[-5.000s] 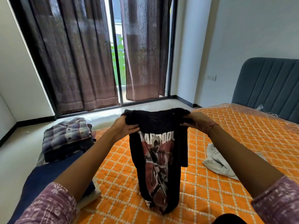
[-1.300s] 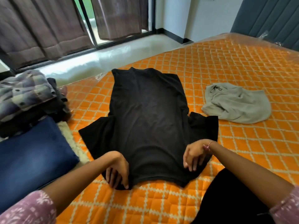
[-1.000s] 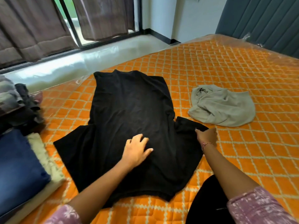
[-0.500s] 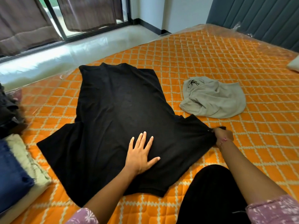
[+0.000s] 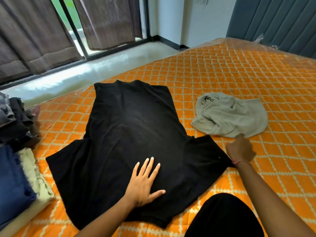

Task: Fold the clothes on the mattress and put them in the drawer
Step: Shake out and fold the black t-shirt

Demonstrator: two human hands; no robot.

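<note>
Black cotton T-shirt (image 5: 135, 142) flat, frame centre. Left hand (image 5: 145, 182) pressing, fingers spread; right hand (image 5: 241, 149) pinching sleeve edge (grip partly hidden). Next: fold sleeve inward.

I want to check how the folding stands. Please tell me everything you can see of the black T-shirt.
The black T-shirt lies spread flat on the orange mattress, plain side up, no print showing. It looks like soft knit cloth, lightly wrinkled. Its collar end is near the person, its hem toward the window. Both short sleeves are spread out to the sides. The left hand presses flat on its near middle. The right hand is at the right sleeve's edge, fingers curled; whether it pinches the cloth is unclear. The sleeve lies close to a grey garment.
</note>
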